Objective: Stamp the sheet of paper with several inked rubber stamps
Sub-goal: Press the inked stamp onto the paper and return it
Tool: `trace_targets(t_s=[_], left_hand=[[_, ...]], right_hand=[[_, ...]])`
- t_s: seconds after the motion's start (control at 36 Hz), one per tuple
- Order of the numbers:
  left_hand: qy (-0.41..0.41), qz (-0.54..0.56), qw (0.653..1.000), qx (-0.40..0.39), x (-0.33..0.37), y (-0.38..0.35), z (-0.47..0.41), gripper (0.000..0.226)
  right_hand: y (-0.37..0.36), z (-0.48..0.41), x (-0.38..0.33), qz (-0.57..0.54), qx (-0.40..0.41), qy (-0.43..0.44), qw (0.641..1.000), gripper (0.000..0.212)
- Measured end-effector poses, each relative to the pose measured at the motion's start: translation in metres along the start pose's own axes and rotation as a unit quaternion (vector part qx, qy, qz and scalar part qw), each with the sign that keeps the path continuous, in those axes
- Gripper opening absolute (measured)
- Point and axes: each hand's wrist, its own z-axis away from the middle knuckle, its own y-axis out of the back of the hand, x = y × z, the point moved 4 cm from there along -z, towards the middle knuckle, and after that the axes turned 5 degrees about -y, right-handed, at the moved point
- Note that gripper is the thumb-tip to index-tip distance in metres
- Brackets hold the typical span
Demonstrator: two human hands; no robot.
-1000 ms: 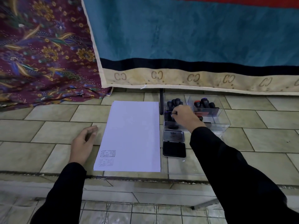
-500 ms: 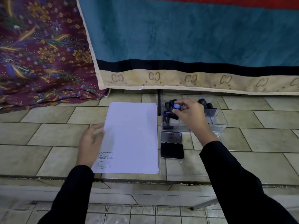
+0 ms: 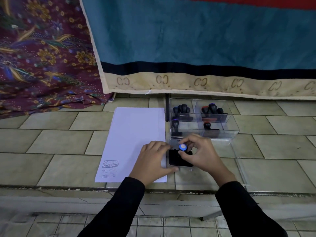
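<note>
Inking looks like the step in hand here. The right hand has its fingertips and thumb pinched round the handle of a blue-capped stamp, right over the black ink pad. I can't tell if the rubber face is touching the pad, since the fingers hide it. The left hand isn't wrapped round anything. Its fingers lie fairly flat along the pad's left edge with the thumb at the near corner, bracing the pad, and the palm rests on the right edge of the sheet of paper.

The paper lies just left of the pad on the tiled ledge. There are two rectangular prints, one above the other, in its near left corner, and the rest of the sheet is blank.

My advice:
- bring the stamp down flat, not on an edge, or half the print comes out faint
- dab a couple of times rather than grinding, because too much ink blurs fine text
- brace the pad with the left hand so it doesn't skate on the tile
- lift straight up, then carry the stamp left to a blank patch clear of those two prints
- watch that the left palm doesn't drag the sheet

The other stamps sit in the clear organizer just beyond the pad, so plenty of the job is left, I'd guess
</note>
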Motion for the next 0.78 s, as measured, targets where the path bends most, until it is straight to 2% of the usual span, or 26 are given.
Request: trace_targets(t_s=[0.14,0.33,0.47,0.56,0.67,0.78], left_hand=[[0.003,-0.003,1.0,0.029,0.002,0.001,-0.001,0.069],[0.011,-0.003,0.999,0.033,0.002,0.0,0.0,0.067],[0.015,0.014,1.0,0.021,0.001,0.002,0.001,0.074],[0.038,0.059,0.994,0.083,-0.005,0.02,0.008,0.069],[0.097,0.079,0.971,0.204,-0.043,0.059,0.031,0.042],[0.186,0.058,0.953,0.231,-0.102,0.084,0.061,0.027]], right_hand=[[-0.003,0.001,-0.003,-0.002,-0.01,0.006,1.0,0.021],[-0.005,0.001,-0.005,0.012,-0.022,-0.007,1.0,0.036],[-0.004,0.0,-0.004,0.023,-0.033,-0.018,0.999,0.022],[0.002,-0.001,-0.009,-0.001,0.002,-0.026,1.0,0.026],[-0.003,-0.012,-0.028,-0.032,0.037,-0.022,0.999,0.029],[-0.037,-0.026,-0.058,-0.041,-0.018,0.006,0.999,0.027]])
